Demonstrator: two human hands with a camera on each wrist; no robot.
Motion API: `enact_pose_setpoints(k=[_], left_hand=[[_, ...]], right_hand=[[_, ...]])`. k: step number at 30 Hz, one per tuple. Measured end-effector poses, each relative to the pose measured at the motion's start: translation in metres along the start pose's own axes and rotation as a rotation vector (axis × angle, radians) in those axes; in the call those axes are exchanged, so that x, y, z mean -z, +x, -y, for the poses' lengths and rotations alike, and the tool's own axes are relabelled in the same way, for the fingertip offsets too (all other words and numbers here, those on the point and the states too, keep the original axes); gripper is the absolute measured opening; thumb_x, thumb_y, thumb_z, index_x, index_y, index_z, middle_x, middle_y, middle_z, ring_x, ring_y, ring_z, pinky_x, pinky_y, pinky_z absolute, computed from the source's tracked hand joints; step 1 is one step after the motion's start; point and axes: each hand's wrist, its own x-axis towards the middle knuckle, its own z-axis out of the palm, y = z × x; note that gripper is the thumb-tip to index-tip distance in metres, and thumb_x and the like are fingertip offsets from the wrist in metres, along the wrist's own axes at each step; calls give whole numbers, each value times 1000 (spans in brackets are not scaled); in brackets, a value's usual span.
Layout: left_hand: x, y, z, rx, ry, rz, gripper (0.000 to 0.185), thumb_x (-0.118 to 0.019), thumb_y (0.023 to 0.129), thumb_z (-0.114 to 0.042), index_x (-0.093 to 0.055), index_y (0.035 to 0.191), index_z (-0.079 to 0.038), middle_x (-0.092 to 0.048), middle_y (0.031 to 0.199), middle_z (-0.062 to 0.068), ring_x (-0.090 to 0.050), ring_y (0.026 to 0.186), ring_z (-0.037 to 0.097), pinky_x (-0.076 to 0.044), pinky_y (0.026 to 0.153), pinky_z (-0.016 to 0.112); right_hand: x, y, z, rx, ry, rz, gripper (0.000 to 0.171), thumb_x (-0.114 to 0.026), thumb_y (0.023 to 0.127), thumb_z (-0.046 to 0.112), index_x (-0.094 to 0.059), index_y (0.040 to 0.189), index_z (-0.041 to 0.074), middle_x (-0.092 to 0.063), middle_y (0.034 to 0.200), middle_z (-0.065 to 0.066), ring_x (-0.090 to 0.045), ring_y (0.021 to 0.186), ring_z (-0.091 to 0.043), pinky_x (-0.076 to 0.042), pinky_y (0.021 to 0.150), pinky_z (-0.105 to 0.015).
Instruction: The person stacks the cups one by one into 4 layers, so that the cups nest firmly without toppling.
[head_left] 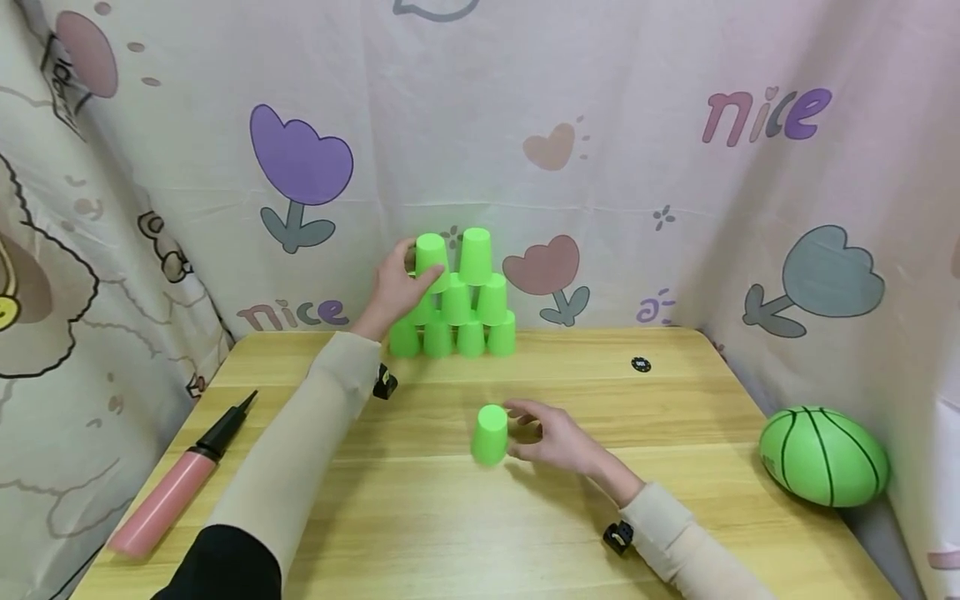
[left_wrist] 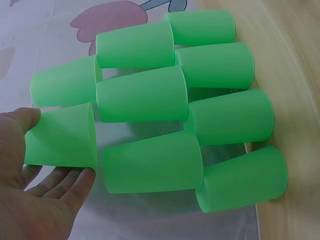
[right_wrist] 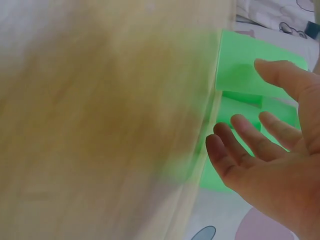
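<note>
The left hand (head_left: pixel 393 292) grips a cup (head_left: pixel 431 252) atop the pyramid (head_left: pixel 457 321) at the desk's (head_left: pixel 420 517) back edge. The right hand's (head_left: pixel 555 437) fingers hang open beside a loose cup (head_left: pixel 490 434). Seating the gripped cup gently and level should spare the stack.

"nice" twice on the patterned backdrop cloth (head_left: pixel 615 100) — upper right in pink-purple letters, lower left behind the table.

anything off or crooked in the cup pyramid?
One thing: the top-left cup, gripped by the left hand, tilts in the left wrist view rather than sitting square beside the other top cup. The lower rows look even. A loose cup stands upside down by the right hand, apart from the pyramid.
</note>
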Motion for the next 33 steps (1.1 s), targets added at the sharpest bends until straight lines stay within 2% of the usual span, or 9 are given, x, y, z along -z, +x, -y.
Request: enact_pose_setpoints(k=[7,12,23,33], left_hand=[[-1,9,1,40,20,0,72,-76,98,-35,-43,157,-7,-64,142,20,-61,129,36,-53,110,52],[-3,13,1,40,21,18,73,-74,99,-36,-42,158,-7,-63,144,20,-60,130,36,-52,112,52],[-4,22,3,55,22,28,73,-73,100,-37,-42,158,-6,-62,146,21,-59,132,37,-51,114,52],[-5,27,6,55,42,33,74,-71,100,-39,-41,160,-6,-60,146,21,-57,132,37,-50,114,52]], right_hand=[[-4,6,4,-10,6,21,73,-87,86,15,-53,151,7,-70,131,-13,-69,115,-30,-61,101,-47],[-7,11,5,-14,-1,37,69,-87,85,15,-58,147,10,-71,128,-9,-68,113,-25,-62,99,-43],[-11,14,8,-14,-5,58,60,-88,85,16,-64,140,11,-73,122,-4,-69,112,-24,-62,100,-45],[-12,15,7,-22,-15,60,53,-87,87,19,-66,135,13,-74,118,-2,-70,108,-20,-63,96,-40]])
